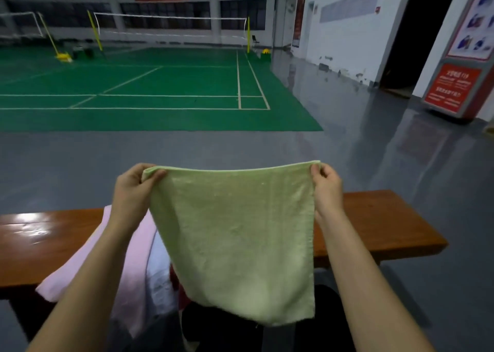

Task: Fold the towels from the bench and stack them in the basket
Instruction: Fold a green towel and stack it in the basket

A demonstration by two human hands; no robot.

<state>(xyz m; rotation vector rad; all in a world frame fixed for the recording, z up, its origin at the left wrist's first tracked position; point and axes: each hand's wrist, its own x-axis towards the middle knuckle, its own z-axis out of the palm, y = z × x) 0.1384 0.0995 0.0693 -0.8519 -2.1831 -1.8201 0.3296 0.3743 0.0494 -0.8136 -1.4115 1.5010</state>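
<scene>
A sports hall with a green court (160, 89) lies beyond a wooden bench (379, 226). The left hand (133, 188) and right hand (327, 186) each pinch a top corner of a green towel (235, 239), hanging above the bench. A pink towel (133, 266) lies draped over the bench beside it.

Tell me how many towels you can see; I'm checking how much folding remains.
3. A green towel hangs from both hands above the bench; a pink towel and a white towel lie draped on the bench's left part. More may hide behind the green one.
</scene>
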